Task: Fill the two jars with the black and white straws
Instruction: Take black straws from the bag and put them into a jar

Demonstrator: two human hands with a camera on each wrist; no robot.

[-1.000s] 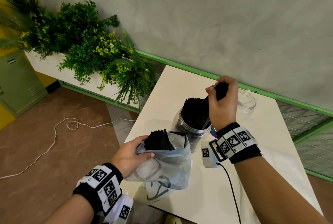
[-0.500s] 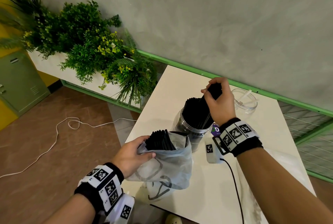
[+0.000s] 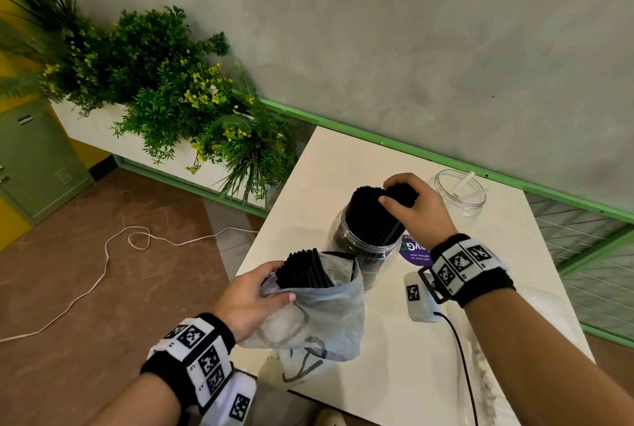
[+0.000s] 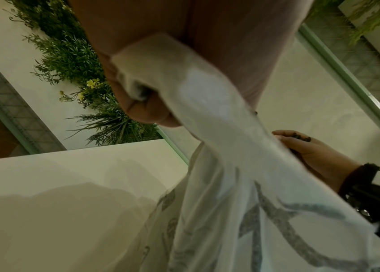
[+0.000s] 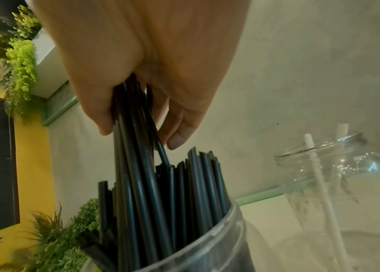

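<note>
Beside wall plants [image 3: 164,89], white table [image 3: 404,357] bears 2 jars [image 3: 363,247].

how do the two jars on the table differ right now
The near jar is packed with black straws, and the right hand grips a bunch of them at its mouth. The far jar is nearly empty, holds only white straws, and is untouched. Both are clear, upright and lidless.

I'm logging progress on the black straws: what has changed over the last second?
The right hand has sunk, pushing its bundle of black straws deeper into the near jar, which already holds many; it still grips them. The left hand still holds the plastic bag of straws open. The far jar is unchanged.
</note>
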